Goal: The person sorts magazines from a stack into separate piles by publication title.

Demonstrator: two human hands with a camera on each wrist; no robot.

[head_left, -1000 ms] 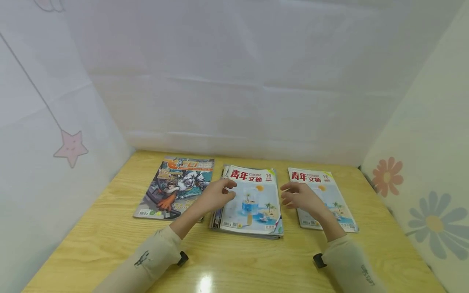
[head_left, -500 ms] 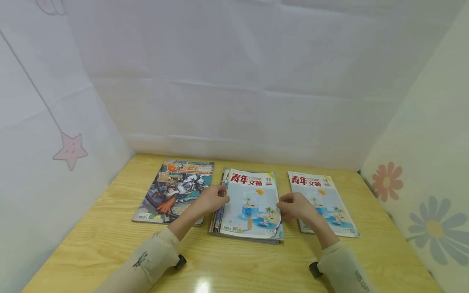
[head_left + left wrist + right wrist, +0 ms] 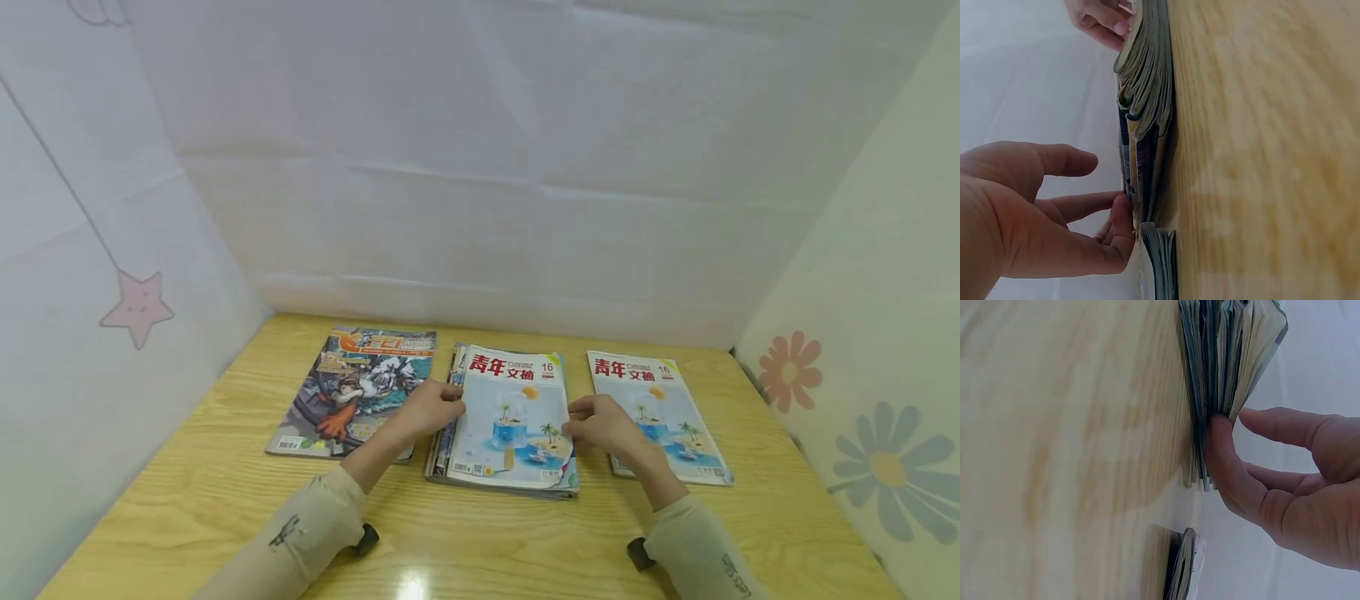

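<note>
A stack of magazines (image 3: 510, 425) is seen lying flat at the centre of a pale wooden surface (image 3: 480, 542), enclosed on three sides by white fabric walls. The top cover of the stack is printed with red Chinese characters, the number 16 and a small island scene.

The left hand (image 3: 429, 410) is placed against the stack's edge at 9 o'clock. In the left wrist view, the thumb is pressed to the side of the pages partway up the pile, while the fingers are held loosely extended above it; nothing is clasped.

The right hand (image 3: 600, 423) is set against the opposite edge at 3 o'clock. In the right wrist view, the thumb is laid against the page edges, with the forefinger stretched out just past the top cover; whether the top copy is pinched cannot be told.

A single magazine with the same cover (image 3: 660, 417) is laid flat at 3 o'clock of the stack, close beside it, partly hidden by the right hand. A comic-style magazine (image 3: 352, 387) with a colourful illustrated cover is laid at 9 o'clock of the stack, partly covered by the left forearm. No containers are shown.
</note>
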